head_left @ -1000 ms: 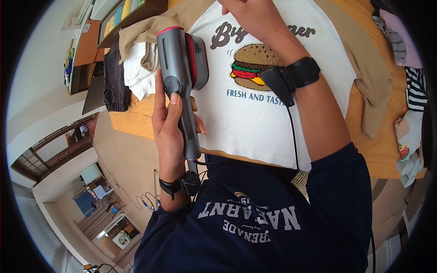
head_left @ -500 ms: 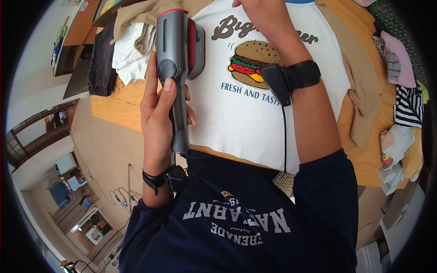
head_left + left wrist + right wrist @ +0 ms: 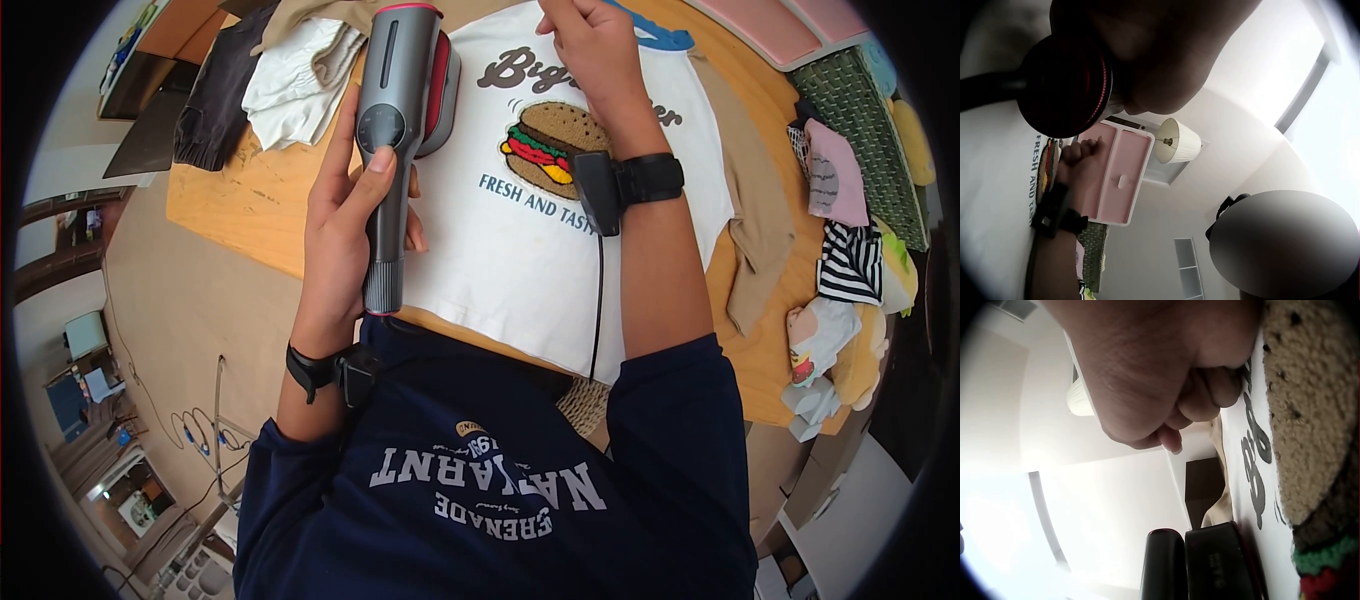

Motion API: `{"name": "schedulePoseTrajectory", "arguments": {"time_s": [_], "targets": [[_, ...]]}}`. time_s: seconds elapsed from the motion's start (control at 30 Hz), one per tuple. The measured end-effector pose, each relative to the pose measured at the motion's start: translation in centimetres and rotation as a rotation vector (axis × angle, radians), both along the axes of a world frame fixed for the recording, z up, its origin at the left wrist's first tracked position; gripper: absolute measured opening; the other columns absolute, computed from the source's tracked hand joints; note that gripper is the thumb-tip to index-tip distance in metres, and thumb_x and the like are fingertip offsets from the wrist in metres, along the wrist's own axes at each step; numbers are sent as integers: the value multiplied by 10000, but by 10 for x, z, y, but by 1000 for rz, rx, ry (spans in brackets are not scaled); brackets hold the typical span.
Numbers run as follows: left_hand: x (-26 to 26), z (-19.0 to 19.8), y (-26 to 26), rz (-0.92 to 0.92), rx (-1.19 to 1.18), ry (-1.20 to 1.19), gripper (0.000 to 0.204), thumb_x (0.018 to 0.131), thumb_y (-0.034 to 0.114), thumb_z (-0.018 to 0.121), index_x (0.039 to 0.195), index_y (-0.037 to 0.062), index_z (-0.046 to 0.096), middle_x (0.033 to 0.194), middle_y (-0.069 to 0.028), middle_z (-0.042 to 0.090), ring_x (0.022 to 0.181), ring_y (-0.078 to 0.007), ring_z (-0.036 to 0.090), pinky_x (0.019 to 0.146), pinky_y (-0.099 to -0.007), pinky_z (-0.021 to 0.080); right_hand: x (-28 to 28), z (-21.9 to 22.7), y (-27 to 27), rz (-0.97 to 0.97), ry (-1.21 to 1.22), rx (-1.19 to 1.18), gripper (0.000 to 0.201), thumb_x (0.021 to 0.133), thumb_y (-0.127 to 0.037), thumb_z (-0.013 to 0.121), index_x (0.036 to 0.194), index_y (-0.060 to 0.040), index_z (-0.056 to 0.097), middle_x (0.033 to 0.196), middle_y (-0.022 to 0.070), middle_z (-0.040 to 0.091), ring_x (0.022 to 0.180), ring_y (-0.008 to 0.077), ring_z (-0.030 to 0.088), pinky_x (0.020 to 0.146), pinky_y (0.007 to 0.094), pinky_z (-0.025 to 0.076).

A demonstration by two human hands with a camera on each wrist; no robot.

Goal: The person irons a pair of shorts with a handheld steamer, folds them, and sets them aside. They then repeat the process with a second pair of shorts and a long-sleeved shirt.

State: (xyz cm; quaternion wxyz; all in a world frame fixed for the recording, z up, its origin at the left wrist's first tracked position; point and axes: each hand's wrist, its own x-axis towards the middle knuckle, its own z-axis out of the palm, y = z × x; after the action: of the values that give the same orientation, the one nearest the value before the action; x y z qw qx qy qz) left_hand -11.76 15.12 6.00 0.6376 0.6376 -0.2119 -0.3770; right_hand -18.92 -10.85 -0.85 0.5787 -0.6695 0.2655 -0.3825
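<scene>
Head view: a smooth grey handheld iron (image 3: pixel 400 85) is grasped round its handle by the left grip (image 3: pixel 345 205), the thumb being laid at the edge of the round panel, probably so that the controls can be reached. Its rounded, red-banded head is turned toward the white shirt (image 3: pixel 490 270), to the right of that grip; whether the two are touching cannot be told. The shirt is spread on the wooden desk (image 3: pixel 240 215), seemingly to keep its front flat. A nubbly burger patch (image 3: pixel 540 150) is set nearer the body than the right grip (image 3: pixel 600 75), whose fingers are curled; whether any fabric is pinched is not shown. Beyond the left grip, softly rumpled white cloth (image 3: pixel 290 85) is laid beside a dark garment (image 3: pixel 220 100).
</scene>
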Motion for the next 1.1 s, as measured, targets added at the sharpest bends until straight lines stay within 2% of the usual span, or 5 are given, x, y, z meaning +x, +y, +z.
{"name": "schedulePoseTrajectory", "arguments": {"time_s": [0.33, 0.53, 0.83, 0.93, 1.1], "targets": [[-7, 4, 9, -97, -13, 116, 633, 1050, 309, 506, 1591, 105, 247, 698, -102, 586, 410, -165, 546, 397, -270, 489, -3, 9, 5, 33, 16, 50, 347, 989, -221, 607, 718, -4, 628, 606, -2, 541, 544, 78, 480, 501, 263, 376], [-36, 8, 32, -215, 63, 279, 778, 994, 175, 590, 1640, 137, 160, 820, -75, 580, 628, -120, 596, 435, -269, 535, 0, 3, 1, 28, 14, -16, 350, 984, -223, 610, 713, -4, 627, 609, 8, 556, 558, 82, 493, 526, 266, 393], [-38, 12, 29, -314, 77, 343, 762, 1021, 211, 575, 1644, 136, 142, 796, -38, 549, 618, -100, 571, 456, -258, 535, 1, -4, -4, 0, -6, -110, 330, 978, -201, 609, 724, 10, 627, 619, 16, 567, 579, 83, 509, 522, 262, 390], [-38, 11, 30, -266, 92, 338, 761, 984, 190, 566, 1628, 79, 176, 1125, -149, 567, 631, -146, 606, 417, -268, 561, -3, -1, 0, 83, -8, 92, 359, 989, -281, 642, 725, -39, 635, 564, -78, 407, 515, 17, 311, 491, 237, 233], [-36, 13, 31, -228, 74, 312, 754, 1009, 206, 562, 1633, 86, 154, 1045, -115, 577, 641, -129, 593, 440, -265, 551, -4, 5, 4, 44, 31, 77, 399, 963, -332, 654, 702, -30, 668, 579, -70, 388, 562, 47, 310, 526, 265, 262]]}}
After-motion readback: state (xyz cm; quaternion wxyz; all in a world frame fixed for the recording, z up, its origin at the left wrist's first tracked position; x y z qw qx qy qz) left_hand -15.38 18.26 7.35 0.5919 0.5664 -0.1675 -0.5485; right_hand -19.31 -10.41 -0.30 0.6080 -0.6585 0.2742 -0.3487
